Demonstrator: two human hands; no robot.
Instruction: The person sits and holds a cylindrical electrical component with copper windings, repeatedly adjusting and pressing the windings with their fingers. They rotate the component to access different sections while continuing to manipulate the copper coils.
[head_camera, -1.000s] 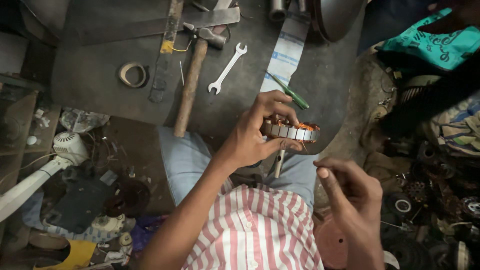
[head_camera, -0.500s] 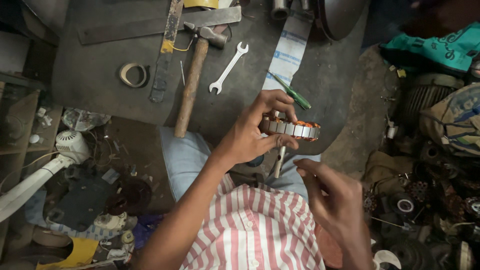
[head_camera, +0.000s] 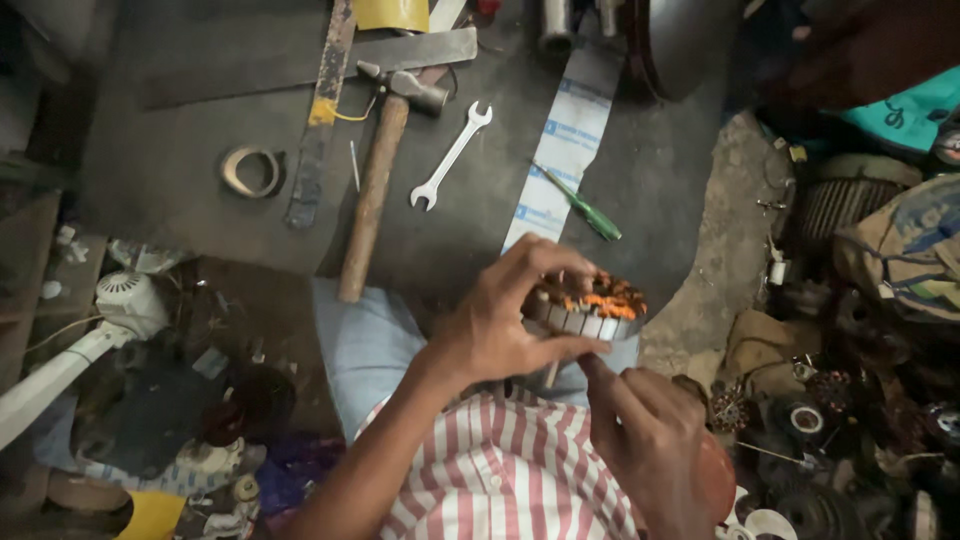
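Left hand (head_camera: 500, 325) grips the copper-wound stator (head_camera: 588, 305), fingers curled round its rim. Right hand (head_camera: 650, 440) loosely curled, forefinger touching the stator's underside, holding nothing.

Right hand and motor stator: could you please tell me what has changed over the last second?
The right hand has risen toward the motor stator, its forefinger now at the lower rim. The left hand kept its grip on the stator. Hammer, spanner and green screwdriver stayed put.
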